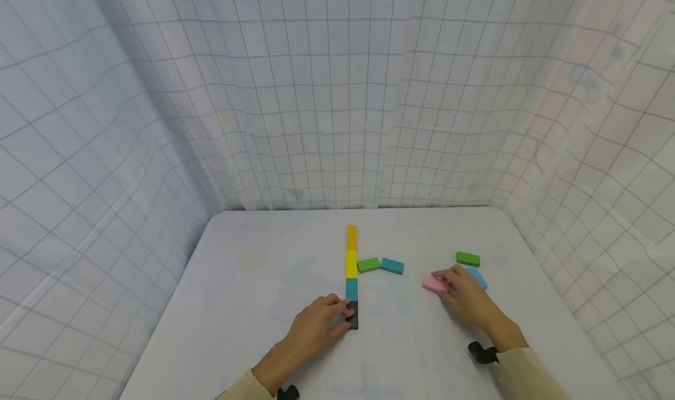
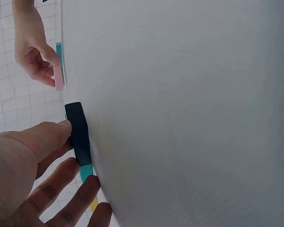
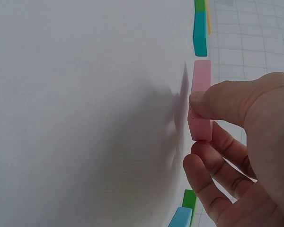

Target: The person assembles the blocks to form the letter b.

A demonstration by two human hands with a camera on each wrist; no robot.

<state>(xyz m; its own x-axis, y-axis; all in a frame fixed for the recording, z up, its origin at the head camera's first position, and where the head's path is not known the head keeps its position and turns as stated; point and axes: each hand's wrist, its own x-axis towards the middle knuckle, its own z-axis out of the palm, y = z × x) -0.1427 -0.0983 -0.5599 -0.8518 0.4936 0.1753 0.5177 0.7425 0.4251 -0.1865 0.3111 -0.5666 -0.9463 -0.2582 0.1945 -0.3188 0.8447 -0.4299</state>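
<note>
A column of flat blocks runs down the middle of the table in the head view: an orange block [image 1: 351, 237], a yellow block [image 1: 351, 264], a teal block [image 1: 351, 289] and, nearest me, a black block [image 1: 354, 322]. My left hand [image 1: 315, 328] pinches the black block between thumb and index finger, its other fingers spread beside the column. Off to the right, my right hand [image 1: 470, 299] holds a pink block [image 3: 201, 75], thumb on one face and fingers behind. A shadow lies beside the pink block in the right wrist view; whether it touches the table I cannot tell.
A green block [image 1: 368, 265] sits against the column's right side, with another teal block [image 1: 392, 266] beside it. Behind my right hand lie a second green block [image 1: 468, 259] and a light blue block [image 1: 478, 277]. Grid-patterned white curtains [image 1: 337, 95] enclose the white table [image 1: 253, 271].
</note>
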